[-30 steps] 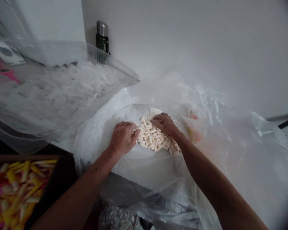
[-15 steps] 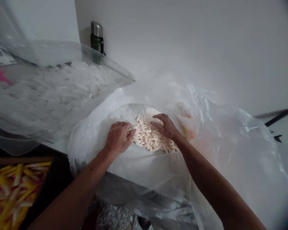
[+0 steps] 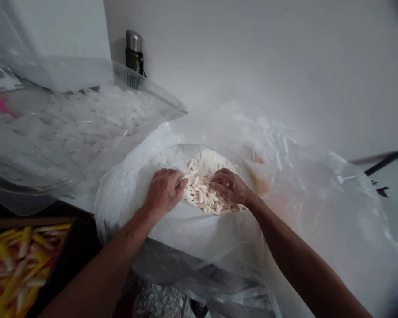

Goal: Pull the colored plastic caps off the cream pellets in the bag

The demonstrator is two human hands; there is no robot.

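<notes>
Inside a large open clear plastic bag [image 3: 205, 238] lies a heap of small cream-coloured, rod-shaped pieces [image 3: 202, 194], with white powder [image 3: 208, 160] behind them. My left hand [image 3: 166, 189] rests at the heap's left edge, its thumb apart from the bent fingers; its fingertips are partly hidden. On the right side of the heap is my right hand [image 3: 230, 185], palm down, with its fingers bent over the pieces and touching them. No piece is visibly gripped in either hand.
A clear plastic tub [image 3: 152, 92] of translucent pieces [image 3: 86, 123] stands at left. Below it is a box [image 3: 71, 225] of yellow, pink and white pieces [image 3: 16, 260]. A green flask [image 3: 134, 57] stands by the wall. Loose plastic [image 3: 328, 212] spreads to the right.
My right hand has come down and nearer to me over the heap, exposing more white powder behind it. The pieces have shifted slightly towards me. My left hand has stayed almost still.
</notes>
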